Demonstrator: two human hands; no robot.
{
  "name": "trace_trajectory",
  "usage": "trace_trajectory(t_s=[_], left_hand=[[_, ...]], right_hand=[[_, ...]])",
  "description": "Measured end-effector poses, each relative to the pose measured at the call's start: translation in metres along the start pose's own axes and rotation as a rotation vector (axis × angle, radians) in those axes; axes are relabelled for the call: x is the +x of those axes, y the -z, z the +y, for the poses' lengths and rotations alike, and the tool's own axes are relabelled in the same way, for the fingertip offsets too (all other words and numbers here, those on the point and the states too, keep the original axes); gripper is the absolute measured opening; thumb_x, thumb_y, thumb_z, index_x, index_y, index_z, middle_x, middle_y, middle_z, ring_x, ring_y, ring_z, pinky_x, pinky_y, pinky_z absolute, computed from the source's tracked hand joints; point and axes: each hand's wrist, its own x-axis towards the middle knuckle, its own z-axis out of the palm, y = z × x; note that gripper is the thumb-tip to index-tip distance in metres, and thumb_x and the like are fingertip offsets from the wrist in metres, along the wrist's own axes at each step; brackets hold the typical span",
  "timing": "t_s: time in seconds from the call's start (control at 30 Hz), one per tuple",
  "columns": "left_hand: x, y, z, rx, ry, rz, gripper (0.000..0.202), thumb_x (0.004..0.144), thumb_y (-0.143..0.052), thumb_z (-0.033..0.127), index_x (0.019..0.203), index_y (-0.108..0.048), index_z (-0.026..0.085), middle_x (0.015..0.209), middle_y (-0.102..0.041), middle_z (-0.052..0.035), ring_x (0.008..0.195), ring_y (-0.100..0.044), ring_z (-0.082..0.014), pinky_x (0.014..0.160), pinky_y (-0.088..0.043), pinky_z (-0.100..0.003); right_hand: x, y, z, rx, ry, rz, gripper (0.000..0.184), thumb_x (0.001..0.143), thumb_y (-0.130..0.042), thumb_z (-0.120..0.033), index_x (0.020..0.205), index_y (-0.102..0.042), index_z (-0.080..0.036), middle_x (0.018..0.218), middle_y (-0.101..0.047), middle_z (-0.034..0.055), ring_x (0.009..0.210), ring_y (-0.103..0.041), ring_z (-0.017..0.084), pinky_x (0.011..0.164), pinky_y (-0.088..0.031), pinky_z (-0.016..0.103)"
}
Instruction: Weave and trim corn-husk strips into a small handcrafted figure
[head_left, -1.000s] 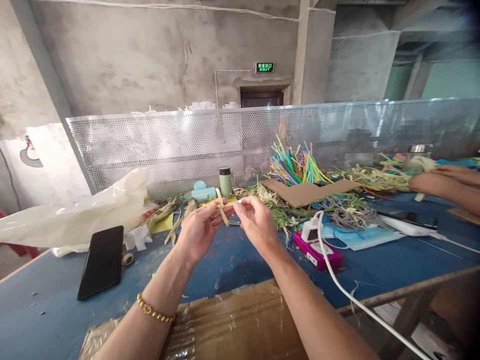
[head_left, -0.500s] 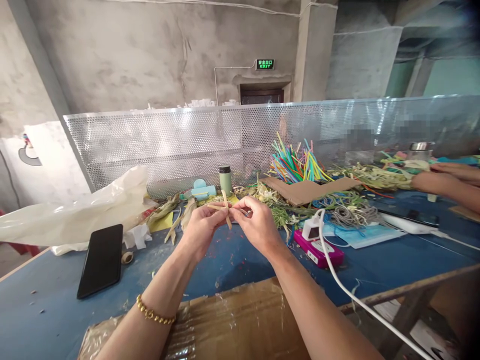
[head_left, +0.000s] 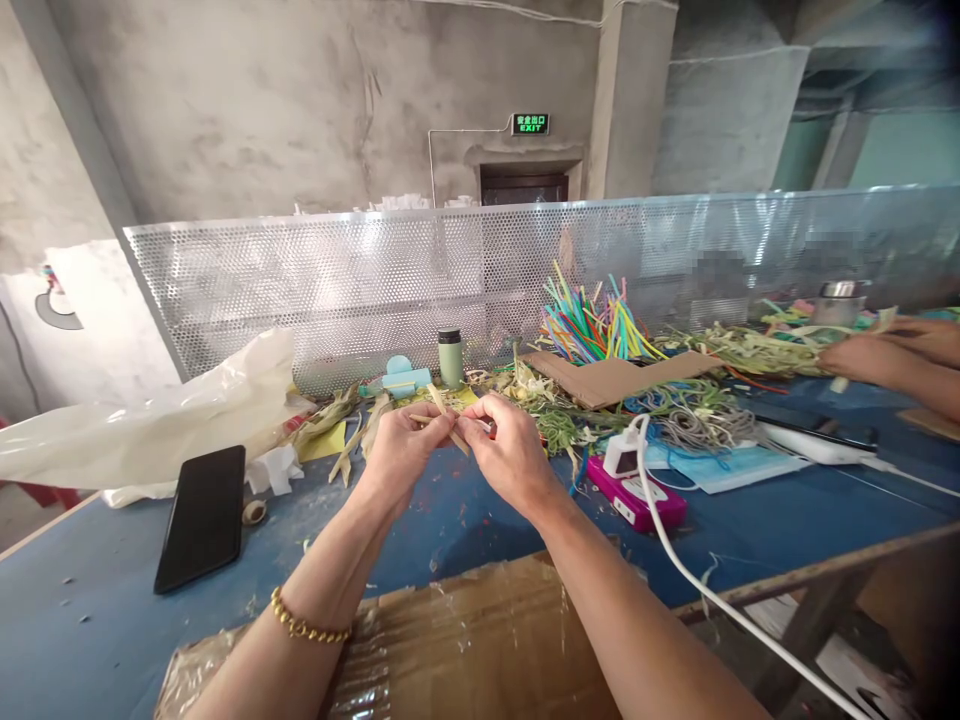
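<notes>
Above the blue table, my left hand [head_left: 401,445] and my right hand [head_left: 506,445] meet at the fingertips. Between them are crossed pale strips of dried husk [head_left: 438,400], the crossing partly hidden by my thumbs. My left thumb and fingers pinch the strips from the left. The right thumb and forefinger are closed on the same strips at the right side of the crossing. Behind my hands lie loose dried husks [head_left: 525,385] and a green bottle [head_left: 450,358] with a black lid.
A black phone [head_left: 201,520] lies at the left beside a plastic bag [head_left: 165,425]. To the right are a magenta power strip [head_left: 637,505] with a white cable, a blue face mask [head_left: 731,468] and colourful pipe cleaners [head_left: 592,320]. Cardboard [head_left: 480,640] lies in front. Another person's hands [head_left: 885,355] work at far right.
The upright husk strip has tilted to the left between my fingers. My right hand has shifted slightly left, closer to my left hand.
</notes>
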Motion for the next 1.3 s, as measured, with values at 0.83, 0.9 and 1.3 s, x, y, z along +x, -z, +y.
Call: trace_trajectory(t_s=[0.83,0.9,1.3], left_hand=[[-0.002,0.007,0.014,-0.038,0.01,-0.218,0.013,0.076,-0.071,0.02,0.084,-0.069,0.01,0.066,-0.068,-0.0057,0.06,-0.061,-0.015,0.07,-0.047,-0.032],[-0.004,0.005,0.014,-0.032,0.002,-0.218,0.013,0.076,-0.07,0.02,0.085,-0.067,0.01,0.063,-0.065,-0.0034,0.055,-0.059,-0.0134,0.068,-0.047,-0.032],[-0.003,-0.001,0.01,-0.024,-0.011,-0.031,0.017,0.07,-0.073,0.024,0.074,-0.063,0.011,0.064,-0.07,-0.0058,0.045,-0.051,-0.0086,0.049,-0.038,-0.025]], right_hand=[[0.004,0.002,0.003,0.254,-0.114,0.006,0.018,0.084,-0.057,-0.029,0.071,-0.06,-0.017,0.071,-0.065,0.0041,0.07,-0.059,0.017,0.065,-0.045,0.028],[0.004,0.002,0.003,0.405,-0.116,-0.091,0.019,0.086,-0.056,-0.03,0.075,-0.062,-0.017,0.068,-0.064,0.0024,0.065,-0.06,0.016,0.064,-0.046,0.028],[0.005,-0.001,0.002,0.703,-0.292,-0.135,0.02,0.074,-0.071,-0.034,0.075,-0.063,-0.016,0.071,-0.066,0.0033,0.068,-0.062,0.016,0.068,-0.05,0.029]])
